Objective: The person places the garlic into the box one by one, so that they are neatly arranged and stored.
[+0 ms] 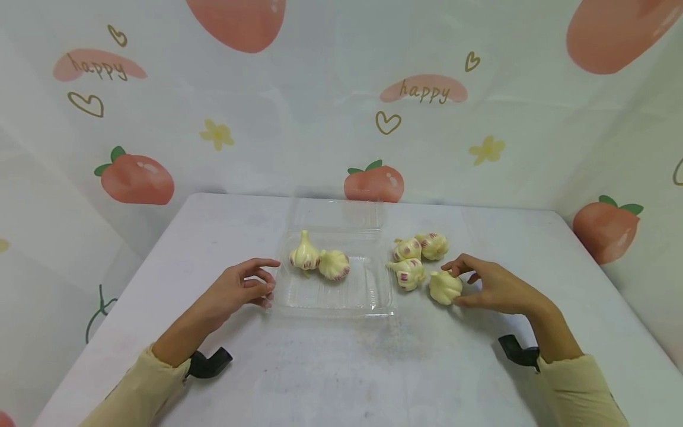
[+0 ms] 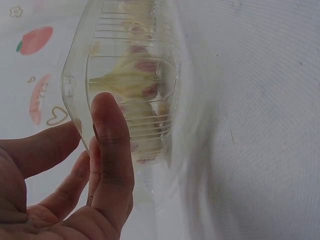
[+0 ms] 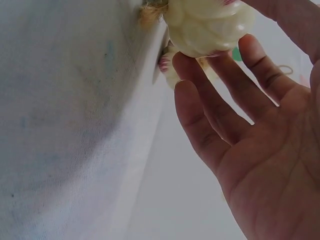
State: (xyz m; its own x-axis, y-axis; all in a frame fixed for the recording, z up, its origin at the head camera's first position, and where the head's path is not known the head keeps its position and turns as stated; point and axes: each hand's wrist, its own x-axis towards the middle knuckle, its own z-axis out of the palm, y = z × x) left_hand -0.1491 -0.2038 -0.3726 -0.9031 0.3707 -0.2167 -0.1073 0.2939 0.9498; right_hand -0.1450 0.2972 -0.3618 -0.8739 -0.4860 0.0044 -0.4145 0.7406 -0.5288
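The garlic bulb (image 1: 445, 288) at the person's right hand (image 1: 497, 288) is cream-white and glossy, plump with rounded cloves, with a little purple-red on its skin; the right wrist view shows a brown root tuft at its base (frayed, like old string). It is to the right of the clear container (image 1: 333, 299), well apart from it, and I cannot tell whether it touches the worktop (image 1: 320, 373). The right hand's grip is a light pinch on this bulb, thumb on one side and fingers on the other.

Three similar bulbs sit in a close cluster: a front bulb (image 1: 408, 274), a back-left bulb (image 1: 408, 249) and a back-right bulb (image 1: 433, 245). The front one stands in the way, between the pinched bulb and the container. Two more, a long-necked bulb (image 1: 305, 254) and a rounder bulb (image 1: 334, 265), lie side by side inside the container, whose lid (image 1: 336, 214) is folded back.

The left hand (image 1: 235, 290) is at the container's left rim, its grip loose and fingers gently bent; whether they press the plastic, I cannot tell. Behind hangs a backdrop (image 1: 299, 118) printed with peaches.
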